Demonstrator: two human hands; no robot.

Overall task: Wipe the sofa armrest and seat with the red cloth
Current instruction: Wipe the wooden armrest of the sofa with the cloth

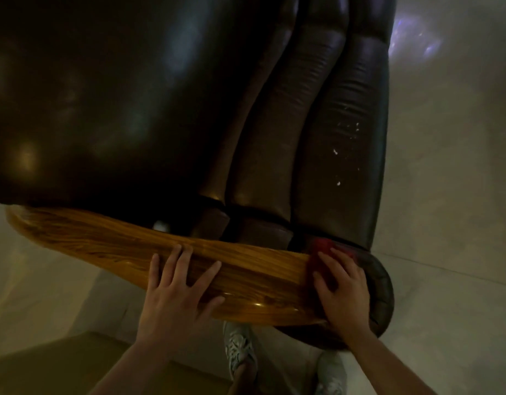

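Note:
A dark brown leather sofa fills the upper view, its wide seat (pixel 103 104) at the left and padded back cushions (pixel 340 143) at the right. Along its near side runs a glossy wooden armrest (pixel 109 243) that ends in a dark leather pad (pixel 381 286). My left hand (pixel 174 295) lies flat on the wood with fingers spread and holds nothing. My right hand (pixel 343 289) presses the red cloth (pixel 323 249) onto the armrest where wood meets leather. Most of the cloth is hidden under the fingers.
Pale tiled floor (pixel 451 195) surrounds the sofa. My two light sneakers (pixel 240 349) stand right below the armrest. A tan flat surface (pixel 60 363) sits at the lower left. White flecks (pixel 337 166) mark the rightmost cushion.

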